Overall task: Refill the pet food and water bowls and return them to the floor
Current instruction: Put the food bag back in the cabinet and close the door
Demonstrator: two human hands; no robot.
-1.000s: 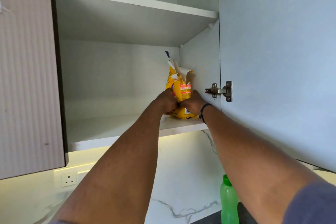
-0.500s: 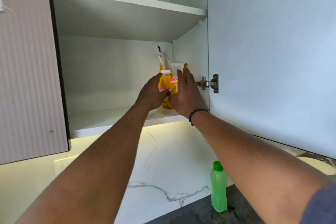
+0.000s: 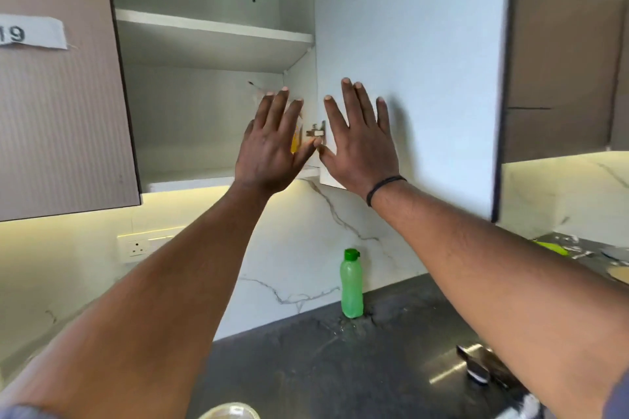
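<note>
Letting go of the yellow food bag (image 3: 296, 136), both hands now hover spread and empty in the head view: left hand (image 3: 270, 150) screens most of the bag on the lower cabinet shelf (image 3: 190, 182), right hand (image 3: 360, 143) before the open door (image 3: 408, 61). Storing the food seems done; one bowl rim (image 3: 231, 412) shows at the bottom edge.

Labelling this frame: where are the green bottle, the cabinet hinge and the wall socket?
green bottle (image 3: 352, 289), head view, mid body.
cabinet hinge (image 3: 316, 131), head view, metal arm.
wall socket (image 3: 138, 247), head view, faceplate.

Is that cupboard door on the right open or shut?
Open. The cupboard door swings outward, showing its pale inner face, hinge and the shelves inside.
</note>
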